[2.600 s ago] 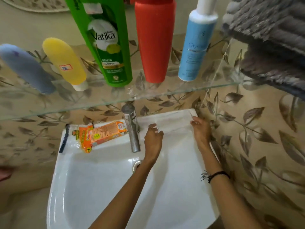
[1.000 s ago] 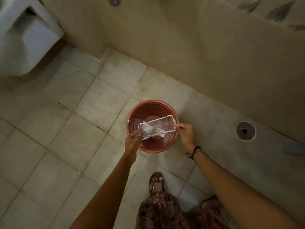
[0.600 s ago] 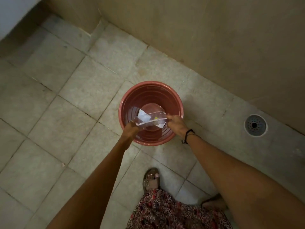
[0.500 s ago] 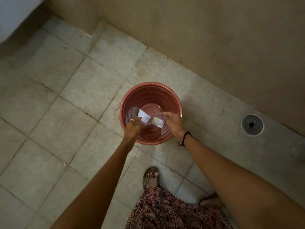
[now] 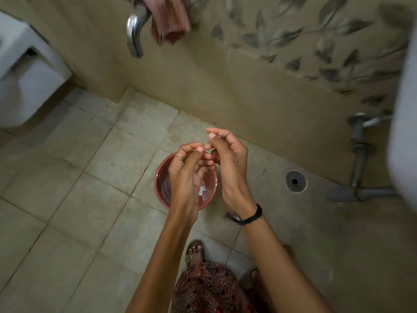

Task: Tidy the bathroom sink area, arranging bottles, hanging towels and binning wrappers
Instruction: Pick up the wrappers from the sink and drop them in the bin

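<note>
Empty grip; wrapper (image 5: 202,190) inside red bin (image 5: 163,177)

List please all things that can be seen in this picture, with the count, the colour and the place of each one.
bin: one, red, on the floor under the hands
wrapper scrap: one, white, inside the bin
floor drain: one, grey, on the floor right of the bin
pipes: one set, grey metal, at the wall on the right
cloth: one, reddish, hanging at the top
metal handle: one, chrome, left of the cloth
toilet: one, white, far left
left hand: one, fingers loosely curled, holding nothing, over the bin
right hand: one, fingers loosely curled, holding nothing, black wristband
foot: one, in a sandal, bottom centre
</note>
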Motion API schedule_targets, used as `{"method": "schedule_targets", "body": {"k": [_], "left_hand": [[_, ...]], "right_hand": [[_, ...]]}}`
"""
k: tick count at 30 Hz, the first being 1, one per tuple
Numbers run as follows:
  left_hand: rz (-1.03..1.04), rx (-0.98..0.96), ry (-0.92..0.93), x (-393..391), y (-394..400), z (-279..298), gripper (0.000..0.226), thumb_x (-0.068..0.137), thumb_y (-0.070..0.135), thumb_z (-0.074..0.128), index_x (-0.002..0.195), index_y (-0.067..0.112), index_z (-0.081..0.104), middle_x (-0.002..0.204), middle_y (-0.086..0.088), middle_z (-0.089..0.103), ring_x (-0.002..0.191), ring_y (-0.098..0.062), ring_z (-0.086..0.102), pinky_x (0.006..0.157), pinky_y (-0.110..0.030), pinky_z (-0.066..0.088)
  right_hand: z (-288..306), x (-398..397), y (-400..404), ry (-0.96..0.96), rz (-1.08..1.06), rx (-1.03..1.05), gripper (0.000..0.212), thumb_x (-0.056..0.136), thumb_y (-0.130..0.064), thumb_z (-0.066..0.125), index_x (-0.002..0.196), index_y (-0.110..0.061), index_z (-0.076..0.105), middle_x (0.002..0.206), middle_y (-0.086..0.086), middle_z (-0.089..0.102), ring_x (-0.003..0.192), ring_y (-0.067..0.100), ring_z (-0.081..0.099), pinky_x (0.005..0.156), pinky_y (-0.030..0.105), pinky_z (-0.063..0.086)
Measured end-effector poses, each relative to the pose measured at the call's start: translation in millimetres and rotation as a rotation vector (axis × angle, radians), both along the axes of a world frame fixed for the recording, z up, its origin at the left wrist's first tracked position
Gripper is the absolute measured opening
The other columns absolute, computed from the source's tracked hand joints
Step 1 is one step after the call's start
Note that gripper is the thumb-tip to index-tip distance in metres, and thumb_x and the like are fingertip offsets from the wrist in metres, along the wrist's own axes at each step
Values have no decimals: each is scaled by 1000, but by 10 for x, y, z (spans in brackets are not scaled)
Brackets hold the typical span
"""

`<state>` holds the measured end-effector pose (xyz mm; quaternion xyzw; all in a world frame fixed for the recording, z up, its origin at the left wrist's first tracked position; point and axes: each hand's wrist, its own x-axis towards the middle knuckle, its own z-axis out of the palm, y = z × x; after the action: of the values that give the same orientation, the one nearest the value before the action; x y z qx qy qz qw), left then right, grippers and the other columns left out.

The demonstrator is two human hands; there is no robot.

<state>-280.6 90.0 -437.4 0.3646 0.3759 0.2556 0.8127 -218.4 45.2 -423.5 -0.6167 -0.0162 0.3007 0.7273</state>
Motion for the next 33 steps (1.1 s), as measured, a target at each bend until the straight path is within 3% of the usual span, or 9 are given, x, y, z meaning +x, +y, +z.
{"method": "schedule_targets", "body": {"k": [8,12,16,18,20,22,25,29,33], "left_hand": [[-252,189,-310,776,-498,1705,18,89,-1,48,85,13,59,62,2,67,60,-8,63,62,-19,55],[-452,316,-289,1294,-1065,2137,20,86,-2,52,79,14,62,58,2,66,56,-5,62,59,-17,54],[-637,493,-172,1832,-1592,2313,20,85,-3,56,77,15,61,69,-1,62,61,-5,60,61,-16,53],[-673,715,-105,2129,-1791,2299,14,85,4,60,81,17,63,76,4,63,71,-7,59,70,-22,52],[-651,922,-33,2432,-1916,2271,12,83,12,64,94,17,65,88,5,66,83,-8,61,72,-16,46],[-643,1088,40,2741,-1979,2223,37,77,17,71,113,12,61,107,-4,67,98,-17,61,71,-12,38],[-738,1342,94,3140,-2050,2092,72,65,19,82,128,10,49,121,-10,60,114,-26,53,88,-24,40],[-810,1471,230,3405,-2089,1917,77,67,22,80,133,10,43,130,-11,51,124,-25,39,96,-32,37],[-755,1395,152,3295,-2083,1938,64,68,20,76,126,11,49,124,-7,52,105,-13,51,82,-17,39]], "right_hand": [[1855,672,-799,-364,-173,55,19,92,-6,51,90,-18,66,66,-8,63,57,4,56,53,14,47],[2276,1062,-1488,-471,-428,-11,19,89,-8,55,90,-22,67,77,-5,67,66,8,58,58,17,48],[2345,1535,-2188,-404,-628,-109,17,88,-10,56,95,-24,64,83,-5,65,68,8,58,57,18,48],[2291,1805,-2488,-422,-660,-227,17,89,-11,56,100,-23,61,87,-6,63,82,12,59,66,24,50],[2210,2062,-2731,-488,-666,-413,21,89,-13,56,109,-20,58,97,-6,62,96,16,58,84,38,51],[2111,2312,-2926,-548,-627,-624,31,90,-20,55,121,-16,52,118,1,59,108,22,56,97,41,44],[1946,2619,-3126,-630,-537,-885,43,93,-29,51,130,-9,43,135,10,50,122,27,48,94,34,38],[1795,2783,-3174,-646,-494,-929,48,94,-34,47,133,-6,40,136,16,46,121,31,47,93,36,39],[1817,2757,-3135,-476,-598,-591,42,92,-31,52,128,-11,47,129,11,50,116,29,52,99,50,43]]}}
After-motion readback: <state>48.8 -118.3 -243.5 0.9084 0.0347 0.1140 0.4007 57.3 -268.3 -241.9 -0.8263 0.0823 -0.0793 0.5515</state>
